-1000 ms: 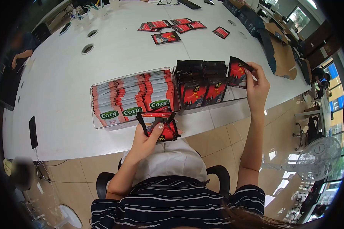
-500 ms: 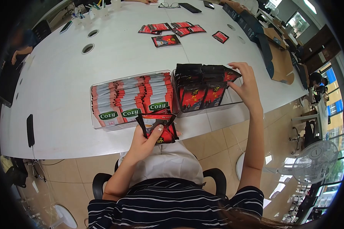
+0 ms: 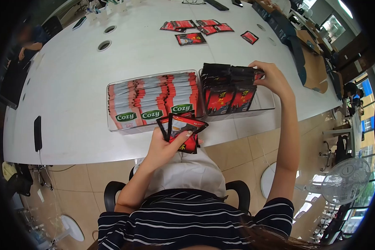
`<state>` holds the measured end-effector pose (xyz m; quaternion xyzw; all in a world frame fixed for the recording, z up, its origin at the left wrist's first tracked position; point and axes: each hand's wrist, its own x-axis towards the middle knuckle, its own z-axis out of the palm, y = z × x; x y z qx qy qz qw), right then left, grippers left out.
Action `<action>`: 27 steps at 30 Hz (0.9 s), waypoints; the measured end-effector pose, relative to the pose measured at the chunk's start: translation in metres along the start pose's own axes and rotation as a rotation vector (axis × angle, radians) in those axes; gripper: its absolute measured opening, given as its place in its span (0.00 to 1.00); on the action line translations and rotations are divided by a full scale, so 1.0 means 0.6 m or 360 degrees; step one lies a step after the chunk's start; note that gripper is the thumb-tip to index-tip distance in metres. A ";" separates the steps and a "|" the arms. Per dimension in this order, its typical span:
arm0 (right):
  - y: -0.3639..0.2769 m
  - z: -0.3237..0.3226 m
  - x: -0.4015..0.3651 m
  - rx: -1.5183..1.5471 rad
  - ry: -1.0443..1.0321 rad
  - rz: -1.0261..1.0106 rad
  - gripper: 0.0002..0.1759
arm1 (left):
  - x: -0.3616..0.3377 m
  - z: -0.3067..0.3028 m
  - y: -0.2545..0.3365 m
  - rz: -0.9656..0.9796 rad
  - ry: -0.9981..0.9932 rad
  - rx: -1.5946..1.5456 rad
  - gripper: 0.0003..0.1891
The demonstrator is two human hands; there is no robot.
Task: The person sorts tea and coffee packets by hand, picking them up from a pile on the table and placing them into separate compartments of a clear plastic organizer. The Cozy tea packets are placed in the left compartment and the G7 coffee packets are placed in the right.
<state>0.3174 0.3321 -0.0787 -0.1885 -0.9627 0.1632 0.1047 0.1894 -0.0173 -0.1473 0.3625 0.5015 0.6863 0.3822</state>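
My left hand (image 3: pixel 164 148) grips a small fan of red-and-black sachets (image 3: pixel 184 130) in front of the table edge, thumb on top. Past it lies a clear tray (image 3: pixel 146 129) packed with rows of red-and-white Cozy packets (image 3: pixel 154 98). To its right, a second clear tray (image 3: pixel 262 106) holds stacked black-and-red sachets (image 3: pixel 218 100) in its left part. My right hand (image 3: pixel 273 79) reaches over that tray's right side, its fingers closed on the end of a dark sachet (image 3: pixel 258 74) at the back of the stack.
Several loose red sachets (image 3: pixel 191 39) lie farther back on the white table (image 3: pixel 71 108). Opened cardboard boxes (image 3: pixel 310 68) line the right edge. A person's arm (image 3: pixel 29 48) shows at the far left. A white fan (image 3: pixel 346 181) stands at the right.
The view has shifted, so the trays appear farther right and slightly higher. My right hand's fingers have closed at the sachet. The sachets in my left hand have turned and spread a little.
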 end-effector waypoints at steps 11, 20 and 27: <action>-0.152 -0.026 -0.085 0.0136 0.0815 -0.0332 0.21 | 0.001 -0.007 -0.010 0.0028 -0.0053 0.0155 0.11; -0.312 0.055 -0.112 0.0502 -0.0024 -0.0746 0.25 | -0.003 0.002 -0.006 0.0137 -0.0011 0.0488 0.11; -0.309 0.047 -0.123 0.0781 -0.0051 -0.0358 0.28 | -0.001 0.001 0.005 0.0118 -0.0099 0.0424 0.19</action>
